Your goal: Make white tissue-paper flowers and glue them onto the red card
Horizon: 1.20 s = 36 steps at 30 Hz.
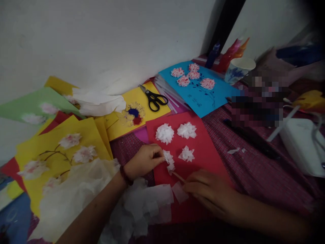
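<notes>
On a red sheet of card (203, 145) sit several white tissue-paper flowers, including a full one (165, 133) at the upper left. My left hand (146, 158) is closed in a pinch at the left edge of a smaller, partly formed tissue flower (168, 158). Whatever its fingertips grip is too small to make out. My right hand (210, 189) grips a thin stick (179, 177), its tip touching the lower end of that flower. Just below the stick lies a loose tissue square (180, 192). Cut tissue squares (149, 206) overlap beneath my left wrist.
Black-handled scissors (153, 98) and a clear dish with blue and red paint (133, 113) rest on yellow card. Behind is a blue card (200, 91) with pink flowers. A paper cup (238, 69) and paint bottles (230, 56) stand back right. Yellow flower card (88, 132) lies left.
</notes>
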### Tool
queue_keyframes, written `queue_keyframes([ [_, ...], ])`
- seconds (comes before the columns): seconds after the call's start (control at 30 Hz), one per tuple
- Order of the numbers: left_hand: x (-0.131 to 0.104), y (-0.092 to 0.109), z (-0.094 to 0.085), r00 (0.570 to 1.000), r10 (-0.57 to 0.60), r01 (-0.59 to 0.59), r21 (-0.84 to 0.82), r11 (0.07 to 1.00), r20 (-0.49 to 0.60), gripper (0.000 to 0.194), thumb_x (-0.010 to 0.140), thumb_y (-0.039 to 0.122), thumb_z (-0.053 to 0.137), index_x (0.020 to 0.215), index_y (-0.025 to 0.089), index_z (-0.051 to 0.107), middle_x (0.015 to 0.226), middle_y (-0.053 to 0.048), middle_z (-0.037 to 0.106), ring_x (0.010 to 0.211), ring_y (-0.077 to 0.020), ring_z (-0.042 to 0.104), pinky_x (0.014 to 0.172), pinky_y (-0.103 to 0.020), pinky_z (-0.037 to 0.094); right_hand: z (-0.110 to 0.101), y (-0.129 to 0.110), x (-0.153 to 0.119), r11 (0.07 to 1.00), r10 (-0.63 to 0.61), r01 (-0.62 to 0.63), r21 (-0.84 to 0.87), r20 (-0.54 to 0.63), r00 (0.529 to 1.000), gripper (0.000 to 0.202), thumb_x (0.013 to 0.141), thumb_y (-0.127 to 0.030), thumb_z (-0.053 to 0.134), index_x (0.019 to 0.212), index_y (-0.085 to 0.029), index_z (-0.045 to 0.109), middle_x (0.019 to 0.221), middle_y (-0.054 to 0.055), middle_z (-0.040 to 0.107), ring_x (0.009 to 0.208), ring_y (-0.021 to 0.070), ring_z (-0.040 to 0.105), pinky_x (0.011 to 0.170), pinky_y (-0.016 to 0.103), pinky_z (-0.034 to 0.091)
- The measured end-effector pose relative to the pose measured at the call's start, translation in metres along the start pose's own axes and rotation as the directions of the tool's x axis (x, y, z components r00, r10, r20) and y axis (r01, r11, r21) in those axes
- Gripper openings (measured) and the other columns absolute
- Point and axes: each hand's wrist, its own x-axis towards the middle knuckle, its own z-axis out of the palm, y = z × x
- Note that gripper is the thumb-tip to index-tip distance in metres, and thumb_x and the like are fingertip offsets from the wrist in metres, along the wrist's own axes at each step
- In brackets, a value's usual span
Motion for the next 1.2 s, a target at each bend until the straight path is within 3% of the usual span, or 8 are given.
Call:
queue_keyframes([
  [0.27, 0.005, 0.000, -0.004, 0.997, -0.069, 0.072, -0.088, 0.994, 0.039, 0.010, 0.077, 0.018, 0.060, 0.067, 0.017, 0.059, 0.061, 0.005, 0.056, 0.056, -0.0086, 0.050, 0.052, -0.018, 0.035, 0.006, 0.000, 0.011, 0.983, 0.027, -0.017, -0.184, 0.051, 0.998, 0.025, 0.091, -0.010, 0.043, 0.109, -0.017, 0.058, 0.095, 0.007, 0.063, 0.078, 0.0196, 0.055, 0.066, 0.031, 0.040],
  [0.47, 0.002, 0.000, -0.005, 0.998, -0.057, 0.060, -0.098, 0.993, 0.037, 0.038, 0.093, 0.034, 0.039, 0.060, 0.018, 0.048, 0.055, 0.005, 0.049, 0.051, -0.0091, 0.046, 0.049, -0.020, 0.033, 0.013, 0.002, 0.012, 0.971, -0.002, 0.018, -0.240, 0.067, 0.998, 0.032, 0.086, -0.007, 0.045, 0.115, -0.015, 0.056, 0.099, 0.010, 0.063, 0.083, 0.0218, 0.056, 0.074, 0.035, 0.042],
  [0.57, 0.002, 0.002, -0.007, 0.998, -0.060, 0.063, -0.102, 0.993, 0.034, 0.041, 0.095, 0.038, 0.034, 0.062, 0.018, 0.047, 0.055, 0.005, 0.048, 0.051, -0.0095, 0.044, 0.050, -0.021, 0.032, 0.016, 0.001, 0.015, 0.964, 0.003, 0.010, -0.268, 0.048, 0.999, 0.029, 0.085, -0.007, 0.047, 0.111, -0.014, 0.058, 0.093, 0.009, 0.063, 0.079, 0.0210, 0.056, 0.070, 0.034, 0.042],
  [0.77, 0.001, 0.003, -0.001, 0.999, -0.053, 0.053, -0.098, 0.994, 0.009, 0.017, 0.076, 0.025, 0.062, 0.065, 0.017, 0.052, 0.063, 0.004, 0.053, 0.058, -0.0098, 0.047, 0.052, -0.021, 0.032, 0.018, 0.001, 0.021, 0.967, 0.039, -0.023, -0.255, 0.060, 0.997, 0.029, 0.085, -0.007, 0.048, 0.111, -0.015, 0.059, 0.096, 0.009, 0.063, 0.080, 0.0199, 0.057, 0.070, 0.031, 0.043],
  [0.9, 0.000, 0.002, 0.005, 0.998, -0.060, 0.058, -0.109, 0.992, -0.014, 0.012, 0.073, 0.016, 0.059, 0.064, 0.018, 0.051, 0.064, 0.005, 0.052, 0.058, -0.0096, 0.046, 0.053, -0.021, 0.032, 0.015, 0.000, 0.012, 0.969, 0.007, 0.001, -0.249, 0.032, 0.999, 0.030, 0.088, -0.007, 0.047, 0.113, -0.017, 0.059, 0.095, 0.007, 0.064, 0.078, 0.0192, 0.057, 0.067, 0.031, 0.043],
  [1.03, 0.001, 0.001, 0.002, 0.998, -0.055, 0.053, -0.152, 0.987, -0.007, 0.010, 0.072, 0.013, 0.057, 0.064, 0.017, 0.052, 0.063, 0.005, 0.051, 0.057, -0.0090, 0.045, 0.053, -0.020, 0.033, 0.000, -0.007, -0.006, 0.989, -0.043, 0.049, -0.137, 0.052, 0.998, 0.034, 0.090, -0.010, 0.046, 0.121, -0.021, 0.056, 0.099, 0.008, 0.065, 0.082, 0.0190, 0.059, 0.069, 0.030, 0.047],
  [1.13, -0.004, 0.001, -0.005, 0.997, -0.066, 0.070, -0.225, 0.972, 0.025, 0.005, 0.077, 0.015, 0.053, 0.074, 0.017, 0.057, 0.066, 0.004, 0.053, 0.057, -0.0091, 0.049, 0.053, -0.020, 0.039, -0.015, -0.012, -0.023, 0.998, 0.020, -0.022, 0.051, 0.040, 0.999, 0.032, 0.093, -0.014, 0.044, 0.120, -0.026, 0.056, 0.103, 0.007, 0.065, 0.087, 0.0167, 0.062, 0.072, 0.026, 0.050],
  [1.2, -0.013, 0.007, -0.007, 0.993, -0.114, 0.100, -0.284, 0.954, -0.033, 0.014, 0.084, 0.018, 0.045, 0.090, 0.017, 0.057, 0.076, 0.001, 0.058, 0.062, -0.0100, 0.054, 0.057, -0.021, 0.044, -0.021, -0.010, -0.034, 0.983, 0.085, -0.078, 0.166, -0.033, 0.996, 0.029, 0.093, -0.016, 0.045, 0.116, -0.028, 0.057, 0.103, 0.005, 0.065, 0.090, 0.0163, 0.063, 0.074, 0.025, 0.052],
])
